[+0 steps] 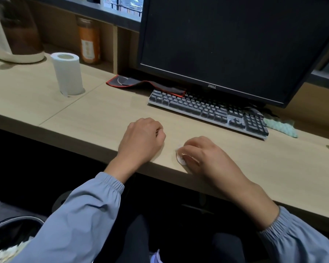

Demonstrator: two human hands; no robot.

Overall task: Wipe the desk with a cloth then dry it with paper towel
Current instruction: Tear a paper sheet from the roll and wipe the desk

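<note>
At the front edge of the desk (95,120), your right hand (207,158) curls round a paper towel wad (180,160); your left hand (141,141), fisted and seemingly empty, rests just beside it.

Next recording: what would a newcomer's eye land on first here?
The big dark Dell monitor fills the upper right, above a grey keyboard. At the near edge of the desk, the right hand presses a small white paper towel wad onto the wood, with the left hand curled beside it. A paper towel roll stands upright at the back left, and a green cloth lies right of the keyboard.
</note>
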